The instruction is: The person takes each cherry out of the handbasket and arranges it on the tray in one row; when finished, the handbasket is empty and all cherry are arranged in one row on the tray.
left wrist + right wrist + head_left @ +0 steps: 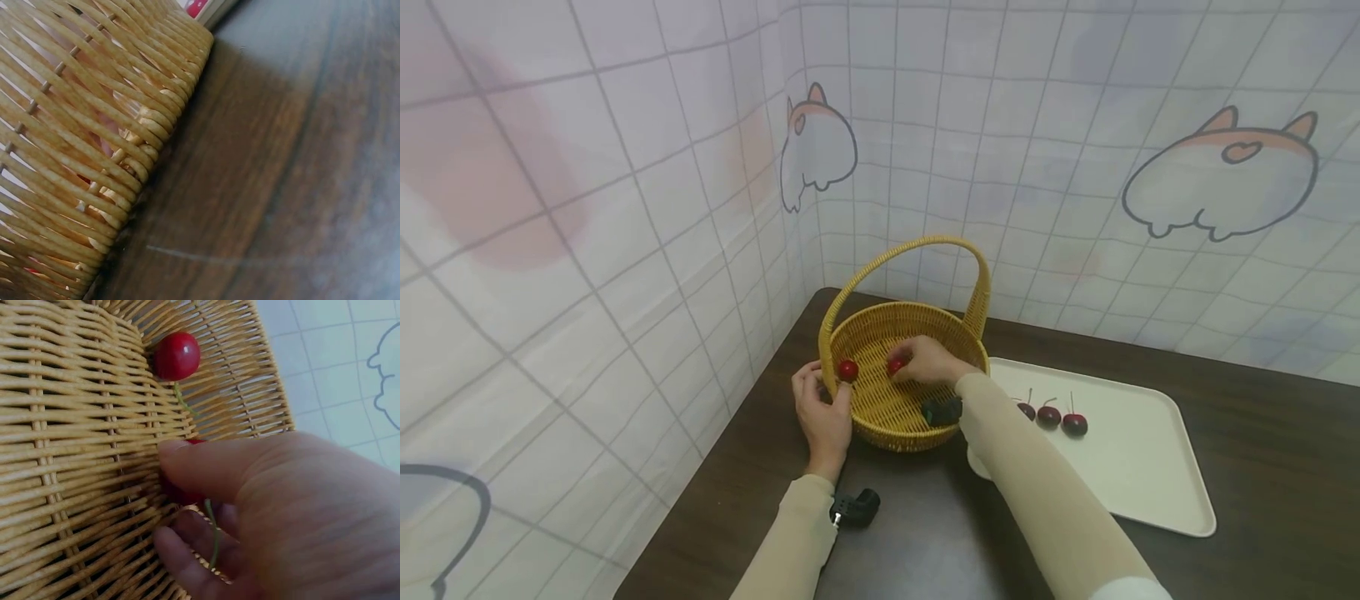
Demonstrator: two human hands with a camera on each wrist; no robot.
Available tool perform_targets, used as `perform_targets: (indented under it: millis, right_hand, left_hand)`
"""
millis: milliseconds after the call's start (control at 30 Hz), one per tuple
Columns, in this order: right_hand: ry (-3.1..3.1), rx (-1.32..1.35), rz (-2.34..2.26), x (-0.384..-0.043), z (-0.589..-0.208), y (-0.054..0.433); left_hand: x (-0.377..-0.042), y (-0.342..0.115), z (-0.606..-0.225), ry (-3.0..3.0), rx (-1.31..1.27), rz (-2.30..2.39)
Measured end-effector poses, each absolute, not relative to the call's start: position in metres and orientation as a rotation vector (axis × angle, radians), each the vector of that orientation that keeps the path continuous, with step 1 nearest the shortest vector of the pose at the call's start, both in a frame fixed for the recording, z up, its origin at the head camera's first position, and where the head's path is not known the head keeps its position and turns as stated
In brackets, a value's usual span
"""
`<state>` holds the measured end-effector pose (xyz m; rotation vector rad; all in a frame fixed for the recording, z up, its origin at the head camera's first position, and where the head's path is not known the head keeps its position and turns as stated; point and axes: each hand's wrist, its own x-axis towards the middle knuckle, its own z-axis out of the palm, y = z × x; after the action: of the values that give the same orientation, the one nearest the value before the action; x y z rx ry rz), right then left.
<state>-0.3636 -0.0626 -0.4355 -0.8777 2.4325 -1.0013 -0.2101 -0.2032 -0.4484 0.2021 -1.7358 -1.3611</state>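
Observation:
A yellow woven basket (880, 408) with a tall arched handle stands on the dark table. My left hand (826, 417) grips its left rim at the foot of the handle, thumb on the near side. Inside the basket, my right hand (931, 362) pinches a red cherry (181, 490) between thumb and fingers, low over the woven bottom; its green stem hangs beside the fingers. Another red cherry (177, 356) lies in the basket by the wall, close to the left thumb in the head view. The left wrist view is filled by the basket's outer side (94, 125) and the tabletop.
Right of the basket lies a white tray (1135, 467) with three dark red cherries (1049, 417) showing, stems up, partly behind the right sleeve. A cloth with a grid and drawn animals (1225, 175) hangs behind and to the left of the table (737, 475).

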Motion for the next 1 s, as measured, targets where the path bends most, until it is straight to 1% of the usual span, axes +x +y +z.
perform_targets:
  millis: [233,500,700,867,1000]
  right_hand:
    - [2.52,-0.942,-1.084,-0.354,-0.416,-0.056]
    - [2.521,-0.974,-1.218,-0.333,-0.39,-0.045]
    - [2.512,-0.931,-1.351,-0.318,-0.388,-0.019]
    - [2.493,-0.809,-1.555,-0.31,-0.392,0.012]
    - [2.512,-0.723,-1.603,-0.3,-0.397,0.043]
  left_hand:
    - [-0.209,-0.2,-0.45,-1.736,0.184,-1.352]
    - [-0.211,-0.203,-0.451,-1.721,0.171,-1.333]
    - [-0.213,-0.205,-0.451,-1.708,0.158,-1.347]
    - [-0.214,-0.205,-0.452,-1.705,0.16,-1.401]
    - [-0.215,-0.204,-0.453,-1.711,0.154,-1.427]
